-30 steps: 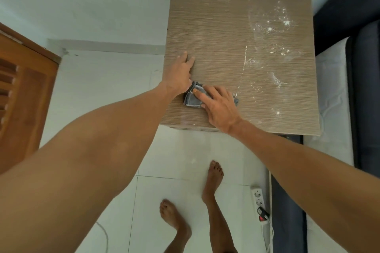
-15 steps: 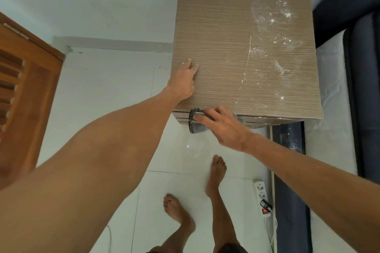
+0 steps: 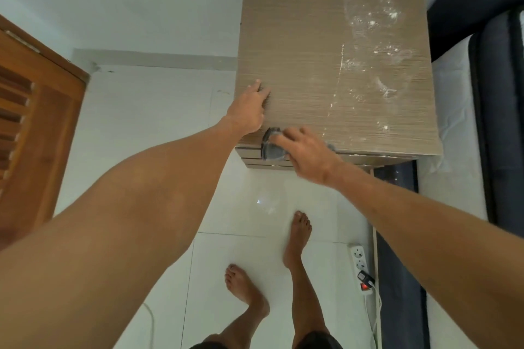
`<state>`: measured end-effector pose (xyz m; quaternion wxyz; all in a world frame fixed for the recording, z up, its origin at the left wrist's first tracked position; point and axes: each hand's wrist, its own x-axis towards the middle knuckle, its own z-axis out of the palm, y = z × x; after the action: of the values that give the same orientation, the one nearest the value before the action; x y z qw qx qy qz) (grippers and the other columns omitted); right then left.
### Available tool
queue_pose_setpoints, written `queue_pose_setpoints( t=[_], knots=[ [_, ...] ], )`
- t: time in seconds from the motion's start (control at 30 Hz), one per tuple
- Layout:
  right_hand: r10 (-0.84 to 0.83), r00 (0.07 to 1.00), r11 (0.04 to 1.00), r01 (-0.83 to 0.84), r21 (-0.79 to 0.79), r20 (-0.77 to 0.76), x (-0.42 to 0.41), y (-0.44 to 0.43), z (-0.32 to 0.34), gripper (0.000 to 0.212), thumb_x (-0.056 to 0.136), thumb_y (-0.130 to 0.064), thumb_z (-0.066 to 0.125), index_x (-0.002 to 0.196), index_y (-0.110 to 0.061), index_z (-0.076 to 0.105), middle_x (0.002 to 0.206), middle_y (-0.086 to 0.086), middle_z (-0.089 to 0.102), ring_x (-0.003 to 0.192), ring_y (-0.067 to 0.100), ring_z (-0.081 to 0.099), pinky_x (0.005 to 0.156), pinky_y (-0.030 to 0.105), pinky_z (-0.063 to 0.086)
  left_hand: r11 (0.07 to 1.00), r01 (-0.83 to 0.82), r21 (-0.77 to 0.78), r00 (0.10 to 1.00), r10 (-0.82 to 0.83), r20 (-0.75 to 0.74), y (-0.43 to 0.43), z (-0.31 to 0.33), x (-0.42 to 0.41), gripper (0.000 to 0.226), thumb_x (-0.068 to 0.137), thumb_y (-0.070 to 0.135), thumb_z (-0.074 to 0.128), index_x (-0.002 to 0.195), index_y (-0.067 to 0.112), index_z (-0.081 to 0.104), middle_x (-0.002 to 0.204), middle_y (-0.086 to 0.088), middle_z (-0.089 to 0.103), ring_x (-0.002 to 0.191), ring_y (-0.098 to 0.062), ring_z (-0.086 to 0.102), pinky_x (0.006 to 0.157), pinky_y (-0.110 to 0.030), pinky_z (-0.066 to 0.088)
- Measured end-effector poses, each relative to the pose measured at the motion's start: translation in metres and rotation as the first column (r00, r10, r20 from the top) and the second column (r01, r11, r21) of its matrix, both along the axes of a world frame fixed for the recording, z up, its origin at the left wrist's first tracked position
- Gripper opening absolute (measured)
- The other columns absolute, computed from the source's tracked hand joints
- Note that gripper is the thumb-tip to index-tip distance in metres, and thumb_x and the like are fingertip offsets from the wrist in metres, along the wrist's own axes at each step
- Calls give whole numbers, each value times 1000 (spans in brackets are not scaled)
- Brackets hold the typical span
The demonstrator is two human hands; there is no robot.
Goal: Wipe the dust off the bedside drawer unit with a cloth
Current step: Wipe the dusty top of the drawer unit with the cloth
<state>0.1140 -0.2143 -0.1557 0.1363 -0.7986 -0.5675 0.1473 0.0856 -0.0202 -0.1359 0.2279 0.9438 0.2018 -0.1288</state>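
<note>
A white tiled floor (image 3: 136, 122) and a pale wall fill most of the view, with a louvred wooden door (image 3: 31, 122) at nine o'clock and a bed (image 3: 482, 110) with a white mattress and dark frame along three o'clock. The bedside drawer unit (image 3: 297, 37) stands at twelve o'clock, hard against the wall and just beside the bed; its wood-grain top is streaked and speckled with white dust (image 3: 371, 22) over the right half, towards one o'clock, while the left half looks clean. Two bare feet (image 3: 297, 238) stand on the tiles at six o'clock. A white power strip (image 3: 360, 266) with a lit red switch and a plugged-in charger lies on the floor at five o'clock, close to the bed frame.

The left hand (image 3: 248, 110) lies flat, fingers extended, on the unit's left front corner, touching the top edge; its grip holds nothing. The right hand (image 3: 306, 153) is at the front edge of the unit, near the centre of the view, fingers spread over the grey cloth (image 3: 272, 150), pressing it where the top meets the upper drawer front. The cloth is bunched under the palm, its left part hanging down over the drawer front, a small corner showing to the right of the hand.
</note>
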Motion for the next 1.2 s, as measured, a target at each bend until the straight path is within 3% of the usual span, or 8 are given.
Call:
queue_pose_setpoints(
  t=[0.13,0.27,0.43,0.63,0.83,0.97,1.1,1.2],
  knots=[
    [150,987,988,-149,-30,50,23,-6,11,65,78,3,64,135,-21,45,115,7,58,87,19,44,84,38,47,999,-42,11,999,43,-5,-9,6,14,49,95,12,51,142,6,38,153,-16,28,139,-32,29,115,-40,28],
    [41,993,999,-44,29,107,86,-1,34,58,81,2,64,135,-15,50,118,13,62,94,26,56,89,37,44,997,-69,18,997,68,31,-20,7,44,53,91,15,56,140,5,39,144,-17,36,135,-34,32,114,-41,27],
    [-109,988,993,102,65,109,182,12,51,54,86,2,58,136,-16,48,122,14,59,99,29,53,90,41,45,997,-44,59,997,40,64,-26,0,99,54,92,22,56,140,6,37,144,-15,38,136,-33,32,115,-41,24],
    [-227,966,972,216,95,126,293,43,48,51,91,-2,54,140,-14,46,128,18,57,108,34,51,94,37,37,990,-110,90,994,111,-13,-26,-13,164,65,95,33,51,150,16,20,161,-8,8,148,-29,10,114,-58,17],
    [-296,951,954,292,64,83,378,83,35,60,89,-3,57,144,-19,41,139,13,50,121,32,43,106,43,32,986,-146,86,987,150,-52,-13,-15,213,71,94,36,53,152,21,13,162,-5,-2,149,-27,2,112,-66,12],
    [-297,953,955,296,25,66,413,105,29,59,91,-5,55,145,-22,37,140,13,47,122,33,41,104,45,35,982,-159,105,984,166,-61,-13,-18,220,71,95,36,51,152,21,11,162,-4,-4,149,-26,1,110,-69,14],
    [-213,974,968,221,-120,77,430,108,10,55,100,-32,42,152,-24,23,153,11,31,131,37,37,108,47,34,982,-133,133,987,142,-68,-11,-19,219,70,96,37,49,152,20,11,162,-5,-4,149,-26,1,109,-70,15],
    [-187,977,972,199,-121,107,420,100,-7,60,102,-46,29,155,-24,10,160,9,17,144,32,22,118,46,22,983,-123,137,988,135,-80,-12,-17,219,70,96,36,49,152,19,11,162,-6,-3,149,-27,1,109,-70,15]
  ],
)
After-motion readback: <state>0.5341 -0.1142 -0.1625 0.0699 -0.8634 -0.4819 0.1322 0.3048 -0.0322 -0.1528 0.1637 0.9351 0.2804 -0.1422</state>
